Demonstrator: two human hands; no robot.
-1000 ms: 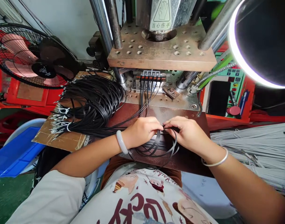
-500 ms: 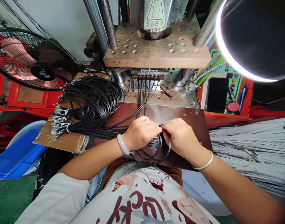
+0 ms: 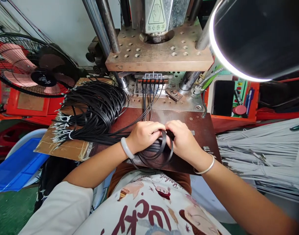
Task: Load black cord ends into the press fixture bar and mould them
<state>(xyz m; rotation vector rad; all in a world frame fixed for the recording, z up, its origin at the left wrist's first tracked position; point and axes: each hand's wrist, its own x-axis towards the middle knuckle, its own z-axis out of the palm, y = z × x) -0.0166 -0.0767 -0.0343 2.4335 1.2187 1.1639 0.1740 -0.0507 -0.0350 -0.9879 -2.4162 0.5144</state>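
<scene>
Left hand [image 3: 145,135] and right hand [image 3: 182,140] meeting knuckle to knuckle at the middle of the brown surface [image 3: 198,122], just in front of the press [image 3: 159,49]. Both grips clenched on the same looped black flat cables [image 3: 161,151]; fingertips curled under and hidden, so exact pinch hard to make out. Loops bulging out below the hands toward the body, lying on the surface. Several thin cable ends running from under the left hand up to the orange clamp [image 3: 153,81] beneath the press plate; the stretch under the hand concealed. Left of the press, a large bundle of black cables [image 3: 95,107] heaped on cardboard [image 3: 63,148], its white stripped ends pointing away from the press. Farther left of the press, a fan [image 3: 34,67], partly cut by the frame edge. Right of the press, a ring lamp [image 3: 257,36] covering the upper corner and hiding part of the control panel [image 3: 240,96]. Below that, pale grey cables [image 3: 262,153], blurred and cut off at the edge.
</scene>
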